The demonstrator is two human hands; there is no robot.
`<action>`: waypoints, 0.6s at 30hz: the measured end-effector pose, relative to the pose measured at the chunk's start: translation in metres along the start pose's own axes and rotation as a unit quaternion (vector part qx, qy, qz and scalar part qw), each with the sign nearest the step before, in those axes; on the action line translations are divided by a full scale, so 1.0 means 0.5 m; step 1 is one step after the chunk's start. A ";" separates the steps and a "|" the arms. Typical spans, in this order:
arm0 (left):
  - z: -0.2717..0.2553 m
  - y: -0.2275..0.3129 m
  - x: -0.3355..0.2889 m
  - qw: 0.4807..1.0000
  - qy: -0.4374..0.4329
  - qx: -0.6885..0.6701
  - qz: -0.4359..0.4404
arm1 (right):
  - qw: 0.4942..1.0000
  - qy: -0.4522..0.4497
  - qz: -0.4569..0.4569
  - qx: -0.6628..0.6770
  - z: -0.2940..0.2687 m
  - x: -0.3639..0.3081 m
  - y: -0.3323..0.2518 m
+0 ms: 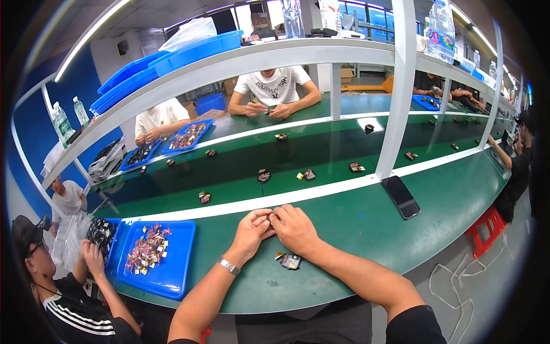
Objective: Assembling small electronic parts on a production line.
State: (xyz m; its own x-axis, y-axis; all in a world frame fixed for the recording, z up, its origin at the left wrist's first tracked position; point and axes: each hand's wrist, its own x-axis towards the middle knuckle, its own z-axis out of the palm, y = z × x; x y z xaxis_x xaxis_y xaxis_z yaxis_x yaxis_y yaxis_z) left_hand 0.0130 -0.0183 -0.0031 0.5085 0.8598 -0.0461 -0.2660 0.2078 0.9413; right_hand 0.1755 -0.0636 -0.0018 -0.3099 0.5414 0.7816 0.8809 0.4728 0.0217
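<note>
The left hand (pixel 250 234) and the right hand (pixel 295 229) are meeting over the green tabletop (pixel 355 229), and the fingertips of both are pinching a small dark piece (pixel 270 218) in a narrow grip. The fingers are hiding most of it, so I cannot tell what kind of part it is. This piece is probably only partly done, since both hands are working on it. Nearer the body than the grip and a little to its right, a small black-and-clear module with a yellow tab (pixel 291 261) is lying loose; it may be done or it may be waiting, and nothing here is showing which. Well to the left of the grip, a blue plastic tray (pixel 179 278) is holding a big heap of pink and yellow pieces (pixel 148 250), so lots of work seems to be left. Beyond the grip, small modules (pixel 263 175) are sitting well apart on the green conveyor belt (pixel 235 186). To the right of the grip, a black smartphone (pixel 401 196) is lying flat, near the white rail (pixel 321 190).
</note>
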 end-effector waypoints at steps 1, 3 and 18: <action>-0.003 -0.002 0.001 1.000 -0.002 0.001 0.001 | 1.000 0.002 0.000 -0.002 -0.005 0.005 -0.003; -0.008 -0.004 0.002 0.999 0.024 -0.019 0.018 | 0.997 0.019 0.033 0.072 -0.020 0.013 -0.014; 0.006 0.012 0.007 0.999 -0.023 -0.029 0.023 | 0.968 -0.057 0.242 0.043 0.142 0.069 0.208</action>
State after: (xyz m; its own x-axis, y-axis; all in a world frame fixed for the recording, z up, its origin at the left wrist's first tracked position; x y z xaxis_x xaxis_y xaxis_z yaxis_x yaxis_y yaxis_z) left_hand 0.0157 -0.0154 0.0036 0.5311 0.8472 0.0142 -0.3364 0.1955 0.9212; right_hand 0.2310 0.0535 -0.0171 0.0894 0.7853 0.6127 0.9013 0.1980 -0.3853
